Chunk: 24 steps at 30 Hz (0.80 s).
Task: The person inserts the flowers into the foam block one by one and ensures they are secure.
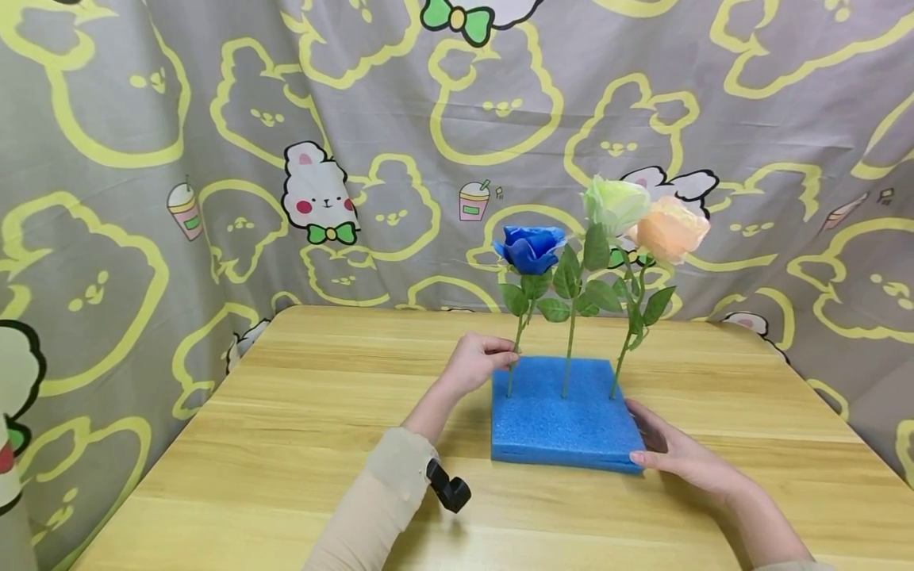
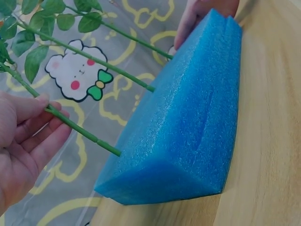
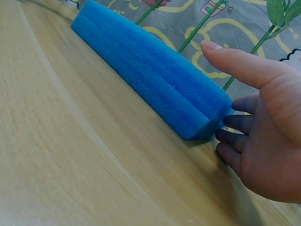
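Note:
Three artificial roses stand in a blue foam block [image 1: 564, 432] on the table: a blue rose [image 1: 530, 251] at left, a pale green rose [image 1: 616, 205] in the middle and a peach rose [image 1: 673, 230] at right. My left hand [image 1: 473, 363] pinches the blue rose's green stem [image 2: 77, 127] between thumb and fingers, a little above the foam. At the block's right side is my right hand [image 1: 678, 456], its fingertips touching the side face. In the right wrist view, its thumb [image 3: 244, 63] extends over the block's top edge.
The block sits on a wooden table [image 1: 286, 444], toward its right half. Behind the table hangs a grey curtain [image 1: 400, 127] with yellow cartoon outlines. A black wrist mount [image 1: 448, 485] sticks out from the left sleeve.

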{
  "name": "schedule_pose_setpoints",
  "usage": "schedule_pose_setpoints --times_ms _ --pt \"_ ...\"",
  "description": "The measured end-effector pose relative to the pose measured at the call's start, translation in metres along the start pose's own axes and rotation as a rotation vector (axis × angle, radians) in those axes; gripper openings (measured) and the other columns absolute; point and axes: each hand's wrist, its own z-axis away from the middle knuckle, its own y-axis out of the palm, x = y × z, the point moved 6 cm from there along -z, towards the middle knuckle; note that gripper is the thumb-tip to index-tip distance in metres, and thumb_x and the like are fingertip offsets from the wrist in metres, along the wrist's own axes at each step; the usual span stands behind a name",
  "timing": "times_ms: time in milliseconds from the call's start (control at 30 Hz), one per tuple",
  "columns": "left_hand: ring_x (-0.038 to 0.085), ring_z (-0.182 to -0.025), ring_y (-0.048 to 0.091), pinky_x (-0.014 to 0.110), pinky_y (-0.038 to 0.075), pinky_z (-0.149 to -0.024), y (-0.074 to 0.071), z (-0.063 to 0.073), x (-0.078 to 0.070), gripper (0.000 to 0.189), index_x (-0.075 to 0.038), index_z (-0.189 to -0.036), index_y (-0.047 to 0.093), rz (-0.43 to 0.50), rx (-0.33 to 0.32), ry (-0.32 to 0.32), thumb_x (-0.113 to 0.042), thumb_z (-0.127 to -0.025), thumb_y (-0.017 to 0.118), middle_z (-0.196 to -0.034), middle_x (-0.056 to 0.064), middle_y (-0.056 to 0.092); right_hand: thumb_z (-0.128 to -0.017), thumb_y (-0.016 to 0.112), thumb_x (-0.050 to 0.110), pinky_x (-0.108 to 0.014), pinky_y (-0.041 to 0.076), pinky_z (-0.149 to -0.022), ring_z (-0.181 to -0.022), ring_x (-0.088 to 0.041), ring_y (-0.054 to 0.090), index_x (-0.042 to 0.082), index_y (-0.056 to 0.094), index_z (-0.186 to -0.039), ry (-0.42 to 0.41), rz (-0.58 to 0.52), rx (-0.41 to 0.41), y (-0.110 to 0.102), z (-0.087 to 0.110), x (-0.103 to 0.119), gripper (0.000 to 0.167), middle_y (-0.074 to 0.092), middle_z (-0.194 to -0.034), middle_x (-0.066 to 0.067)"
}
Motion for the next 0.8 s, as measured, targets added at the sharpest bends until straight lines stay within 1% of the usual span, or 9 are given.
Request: schedule_pose_setpoints --times_ms 67,100,167,200,267,400,567,700,800 --pt "0.027 -0.082 0.067 0.027 0.055 -0.074 0.0 0.0 0.001 0.021 0.008 -0.104 0.067 -0.005 0.001 -0.002 -0.006 -0.088 0.063 -0.095 0.019 0.068 -0.093 0.054 0.007 -0.009 0.031 -0.092 -0.132 -0.022 0.022 -0.008 0.001 -0.144 -0.002 0.005 0.0 0.0 0.0 0.0 0.075 0.001 -0.146 -0.036" --pt "0.027 -0.082 0.068 0.027 0.055 -0.074 0.0 0.0 0.001 0.021 0.008 -0.104 0.067 -0.009 0.002 -0.006 -0.005 -0.088 0.063 -0.095 0.019 0.068 -0.093 0.054 0.007 -0.009 0.031 -0.092 -0.132 -0.02 0.022 -0.008 0.001 -0.144 0.0 0.002 0.0 0.0 0.0 0.0 0.075 0.001 -0.146 -0.036" --pt "0.022 -0.079 0.068 0.026 0.055 -0.073 0.0 -0.003 0.006 0.021 0.006 -0.103 0.068 -0.019 0.0 -0.012 -0.008 -0.087 0.064 -0.093 0.015 0.069 -0.093 0.054 0.008 -0.009 0.031 -0.092 -0.132 -0.026 0.02 -0.008 0.001 -0.144 0.003 0.004 0.002 0.0 0.0 0.0 0.075 0.0 -0.146 -0.036" --pt "0.021 -0.078 0.068 0.026 0.055 -0.073 0.0 -0.003 0.006 0.021 0.005 -0.103 0.068 -0.026 0.002 -0.018 -0.008 -0.087 0.064 -0.093 0.015 0.069 -0.093 0.053 0.008 -0.009 0.031 -0.092 -0.131 -0.033 0.016 -0.008 0.001 -0.144 0.005 0.008 0.003 0.0 -0.001 0.001 0.076 0.0 -0.146 -0.035" --pt "0.02 -0.078 0.068 0.027 0.055 -0.075 0.0 -0.002 0.007 0.021 0.005 -0.103 0.068 -0.039 0.005 -0.023 -0.008 -0.087 0.064 -0.093 0.014 0.069 -0.093 0.054 0.009 -0.009 0.031 -0.092 -0.131 -0.03 0.016 -0.007 0.0 -0.145 0.016 0.008 0.002 0.0 -0.001 0.0 0.076 0.0 -0.147 -0.034" --pt "0.019 -0.078 0.068 0.031 0.055 -0.077 0.002 -0.001 0.009 0.022 0.005 -0.104 0.068 -0.061 0.012 -0.019 -0.008 -0.087 0.064 -0.094 0.013 0.069 -0.093 0.054 0.009 -0.008 0.03 -0.092 -0.13 -0.04 0.013 -0.007 0.001 -0.145 0.025 0.017 -0.003 0.0 -0.002 0.0 0.076 0.0 -0.147 -0.034" --pt "0.019 -0.076 0.068 0.029 0.054 -0.076 0.005 0.0 0.016 0.02 0.004 -0.103 0.069 -0.048 0.011 -0.034 -0.008 -0.087 0.065 -0.092 0.012 0.07 -0.093 0.054 0.008 -0.009 0.031 -0.092 -0.129 -0.047 0.011 -0.008 0.001 -0.144 0.011 0.004 0.004 0.003 -0.001 0.002 0.076 0.001 -0.146 -0.035" --pt "0.019 -0.076 0.067 0.027 0.054 -0.075 0.007 0.0 0.018 0.02 0.004 -0.102 0.069 -0.027 0.007 -0.046 -0.009 -0.087 0.065 -0.091 0.012 0.07 -0.093 0.054 0.007 -0.01 0.032 -0.092 -0.132 -0.028 0.022 -0.009 0.002 -0.144 -0.004 -0.002 0.009 0.002 0.0 0.002 0.075 0.001 -0.146 -0.037" --pt "0.018 -0.076 0.067 0.027 0.054 -0.075 0.006 0.0 0.016 0.02 0.002 -0.102 0.069 -0.035 0.002 -0.045 -0.01 -0.087 0.065 -0.092 0.011 0.07 -0.092 0.054 0.008 -0.01 0.031 -0.092 -0.125 0.001 0.027 -0.007 0.002 -0.145 0.005 -0.009 -0.001 0.001 0.001 0.001 0.075 0.001 -0.147 -0.034"
